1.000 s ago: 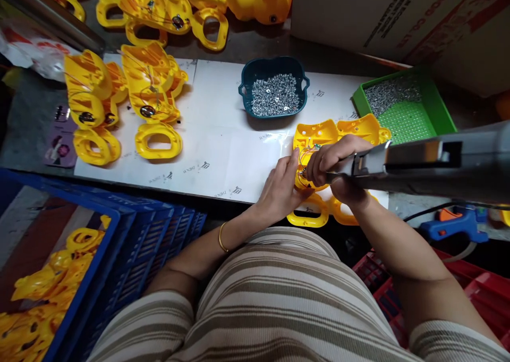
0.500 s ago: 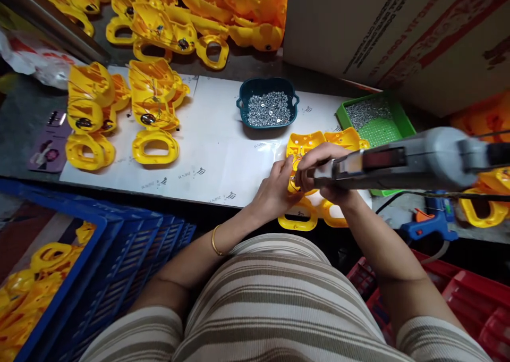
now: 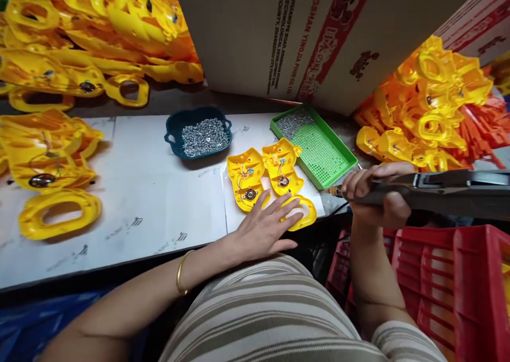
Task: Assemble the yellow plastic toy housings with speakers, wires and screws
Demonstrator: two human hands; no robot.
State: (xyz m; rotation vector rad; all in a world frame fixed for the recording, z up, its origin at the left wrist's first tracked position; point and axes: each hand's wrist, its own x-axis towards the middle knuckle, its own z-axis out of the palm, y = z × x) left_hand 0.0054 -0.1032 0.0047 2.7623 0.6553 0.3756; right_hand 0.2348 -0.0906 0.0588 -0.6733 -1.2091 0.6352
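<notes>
My left hand (image 3: 265,226) lies with fingers spread over the lower part of two yellow plastic shell halves. One half (image 3: 244,173) is on the left, the other half (image 3: 281,162) on the right; both show wires and a round metal-rimmed part inside. Part of their looped ends is hidden under my fingers. Off to the right, my right hand (image 3: 376,194) is wrapped round a grey electric screwdriver (image 3: 446,192), its tip pointing left beside the green tray (image 3: 326,157). The tray holds small metal screws at its far end.
A dark teal basket (image 3: 175,146) of small metal pieces stands on the white board (image 3: 159,192). More yellow shells (image 3: 51,154) lie at left, with piles (image 3: 422,107) behind and right. A cardboard box (image 3: 247,38) stands at the back, a red crate (image 3: 466,277) below right.
My right hand has drawn the screwdriver away from the shells to the right. My left hand has opened from its grip and flattened over them. The view has turned rightward.
</notes>
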